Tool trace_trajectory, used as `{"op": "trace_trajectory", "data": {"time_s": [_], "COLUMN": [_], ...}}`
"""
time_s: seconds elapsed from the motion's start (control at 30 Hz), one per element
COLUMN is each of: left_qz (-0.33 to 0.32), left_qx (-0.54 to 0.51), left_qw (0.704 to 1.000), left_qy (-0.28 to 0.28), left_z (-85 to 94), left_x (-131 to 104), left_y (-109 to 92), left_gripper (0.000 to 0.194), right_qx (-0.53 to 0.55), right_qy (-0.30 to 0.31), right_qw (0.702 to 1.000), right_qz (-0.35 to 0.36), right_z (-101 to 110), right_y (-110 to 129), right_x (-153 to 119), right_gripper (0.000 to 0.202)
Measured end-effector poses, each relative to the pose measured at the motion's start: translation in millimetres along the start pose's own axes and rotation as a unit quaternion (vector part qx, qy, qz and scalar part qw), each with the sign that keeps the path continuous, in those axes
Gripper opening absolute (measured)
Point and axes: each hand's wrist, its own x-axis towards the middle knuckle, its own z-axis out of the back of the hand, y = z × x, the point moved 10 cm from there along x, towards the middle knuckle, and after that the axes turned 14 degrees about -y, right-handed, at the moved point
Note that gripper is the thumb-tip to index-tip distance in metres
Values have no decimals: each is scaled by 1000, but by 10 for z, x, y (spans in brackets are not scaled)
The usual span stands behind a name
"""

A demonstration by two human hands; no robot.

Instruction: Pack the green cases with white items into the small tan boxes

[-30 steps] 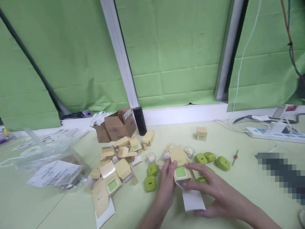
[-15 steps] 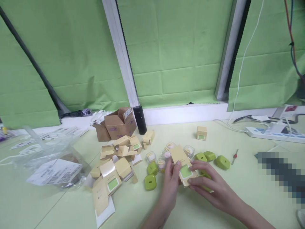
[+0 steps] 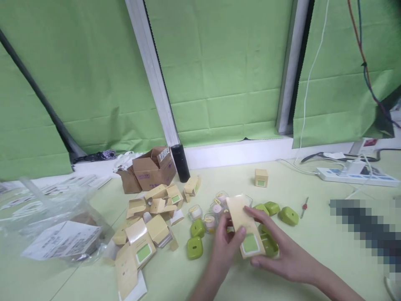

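Observation:
A small tan cardboard box (image 3: 242, 223) with a green square on its front is held upright over the table, tilted slightly, its long top flap raised. My left hand (image 3: 226, 244) grips its left side, thumb across the front. At its right side is my right hand (image 3: 278, 248), index finger along the edge and thumb by the lower corner; its other fingers are hidden. Clear containers with pale contents (image 3: 211, 221) sit behind my left hand. Green rounded cases (image 3: 194, 247) lie to the left, and more green cases (image 3: 288, 215) lie beyond my right hand.
Opened tan cartons (image 3: 156, 230) are piled on the left, near a clear plastic bag (image 3: 94, 217). A brown carton (image 3: 153, 171) and a black cylinder (image 3: 180, 164) stand at the back. One closed tan box (image 3: 261, 178) and a power strip (image 3: 357, 177) are on the right.
The small box has turned more face-on and come slightly lower. My right hand has spread its grip, index finger higher and thumb lower. The whole view has shifted a little.

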Motion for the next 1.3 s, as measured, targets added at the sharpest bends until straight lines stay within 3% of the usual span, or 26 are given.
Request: {"op": "trace_trajectory", "data": {"time_s": [0.07,0.17,0.27,0.37,0.53,0.97,1.13,1.3], "left_qz": [-29,-40,-51,-63,-80,-72,-74,-59], "left_qx": [52,116,145,157,151,177,167,161], "left_qw": [998,992,988,986,985,981,983,985], "left_qy": [5,15,18,10,-15,-12,-16,11], "left_z": [13,16,6,2,11,8,8,-15], "left_x": [-9,-41,-72,-83,-77,-82,-68,-44], "left_y": [40,134,144,106,58,71,83,146], "left_gripper": [51,56,57,61,63,60,62,49], "right_qx": [14,31,35,63,94,147,108,71], "right_qy": [2,-57,-120,-125,-130,-73,-55,-28], "right_qw": [999,997,991,990,987,986,993,997], "right_qz": [-32,-48,-37,-6,18,3,4,9], "right_z": [1,70,142,153,240,217,191,119], "right_y": [-58,-121,-129,-50,47,66,54,98], "right_x": [9,60,98,126,165,227,239,229], "right_gripper": [82,52,28,19,27,29,33,27]}}
